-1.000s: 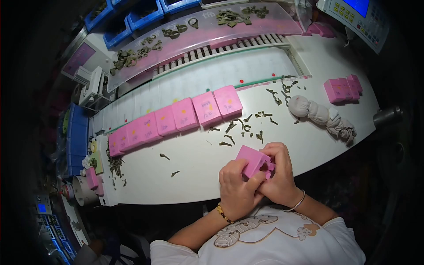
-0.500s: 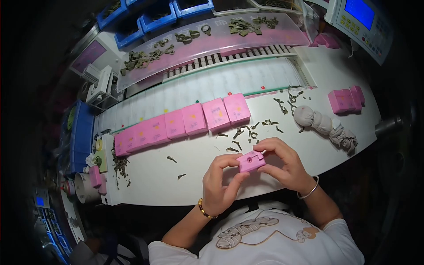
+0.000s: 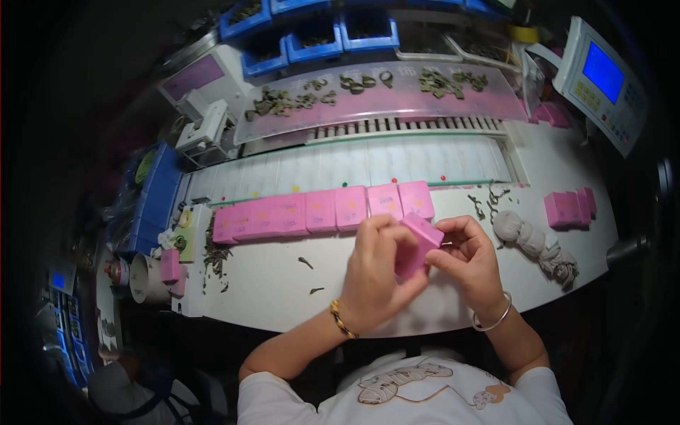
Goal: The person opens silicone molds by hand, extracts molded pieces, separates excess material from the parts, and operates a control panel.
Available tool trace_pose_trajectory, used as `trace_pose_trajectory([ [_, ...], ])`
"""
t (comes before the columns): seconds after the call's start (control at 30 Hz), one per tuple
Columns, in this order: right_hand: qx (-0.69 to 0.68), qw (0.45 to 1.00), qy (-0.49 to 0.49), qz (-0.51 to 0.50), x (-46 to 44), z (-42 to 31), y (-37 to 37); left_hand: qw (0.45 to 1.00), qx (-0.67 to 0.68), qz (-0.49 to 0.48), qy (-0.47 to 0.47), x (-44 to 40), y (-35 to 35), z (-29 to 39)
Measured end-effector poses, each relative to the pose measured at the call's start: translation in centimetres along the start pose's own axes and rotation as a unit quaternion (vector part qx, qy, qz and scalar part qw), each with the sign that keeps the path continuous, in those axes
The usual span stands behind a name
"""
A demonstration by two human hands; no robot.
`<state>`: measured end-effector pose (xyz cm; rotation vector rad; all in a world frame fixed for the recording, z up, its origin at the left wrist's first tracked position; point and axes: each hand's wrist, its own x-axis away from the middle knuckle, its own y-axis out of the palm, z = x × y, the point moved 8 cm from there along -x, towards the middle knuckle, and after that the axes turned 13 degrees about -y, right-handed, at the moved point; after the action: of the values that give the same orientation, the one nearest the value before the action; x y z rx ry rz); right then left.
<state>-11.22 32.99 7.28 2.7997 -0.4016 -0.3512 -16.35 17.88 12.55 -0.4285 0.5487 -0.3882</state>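
Observation:
A pink block (image 3: 419,243) is held up between both hands over the near part of the white table. My left hand (image 3: 379,273), with a beaded bracelet at the wrist, grips its left side. My right hand (image 3: 469,261), with a silver bangle, pinches its right edge with thumb and fingers. Behind the hands stands a row of pink blocks (image 3: 321,212), its right end close to the held block. Small dark green pieces (image 3: 305,262) lie on the table left of my left hand. The hands hide the table surface just behind them.
A wrapped cloth bundle (image 3: 528,244) and several pink blocks (image 3: 565,210) lie to the right. Behind are a clear shelf (image 3: 397,106) with green pieces, blue bins (image 3: 312,41) and a control panel (image 3: 601,81). A cup (image 3: 147,278) stands at the left; someone's clothed body shows lower left.
The view has shifted, so the table sits lower and further right. The held block has been turned and lifted, its face with the hole no longer showing. My left hand has come further around it.

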Motion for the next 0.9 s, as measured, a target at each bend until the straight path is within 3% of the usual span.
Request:
trace_pose_trajectory([
  [0.07,-0.012,1.000,0.018,-0.007,-0.9,0.2,0.2,0.998,-0.030,-0.034,-0.044,-2.6,-1.4,-2.4],
  [0.1,-0.013,1.000,0.017,-0.013,-1.4,0.1,0.1,0.998,-0.038,0.009,-0.052,-4.0,-2.7,-4.9],
  [0.13,0.110,0.992,-0.022,-0.051,-2.1,-0.7,0.1,0.991,-0.068,0.026,-0.110,-5.6,-4.3,-7.2],
  [0.2,0.326,0.934,-0.096,-0.113,-3.5,-1.7,-0.6,0.982,-0.121,0.078,-0.120,-8.5,-8.0,-12.5],
  [0.37,0.439,0.873,-0.131,-0.165,-5.8,-1.3,-2.2,0.913,-0.310,0.115,-0.237,-11.3,-13.9,-23.5],
  [0.43,0.487,0.818,-0.199,-0.232,-6.3,-0.8,-1.5,0.910,-0.308,0.125,-0.249,-11.8,-14.8,-24.4],
  [0.57,0.487,0.810,-0.204,-0.255,-7.9,1.2,-0.9,0.896,-0.344,0.118,-0.254,-12.9,-14.9,-24.7],
  [0.63,0.456,0.840,-0.149,-0.252,-8.3,2.3,-0.9,0.885,-0.403,0.119,-0.203,-12.1,-12.9,-20.3],
  [0.7,0.459,0.847,-0.144,-0.225,-7.9,1.7,-0.9,0.921,-0.364,0.136,-0.024,-11.0,-9.8,-13.8],
  [0.77,0.512,0.801,-0.251,-0.184,-6.5,-0.6,-0.4,0.980,-0.188,0.060,-0.024,-9.4,-6.6,-9.8],
  [0.8,0.512,0.801,-0.247,-0.187,-5.6,-1.4,-0.1,0.991,-0.127,0.005,-0.041,-8.2,-4.7,-8.0],
  [0.87,0.515,0.767,-0.352,-0.154,-2.9,-5.1,0.9,0.993,0.023,-0.098,-0.070,-5.5,-1.0,-5.0],
  [0.9,0.519,0.767,-0.346,-0.154,-1.8,-5.7,0.9,0.980,0.109,-0.147,-0.083,-4.1,0.6,-4.0],
])
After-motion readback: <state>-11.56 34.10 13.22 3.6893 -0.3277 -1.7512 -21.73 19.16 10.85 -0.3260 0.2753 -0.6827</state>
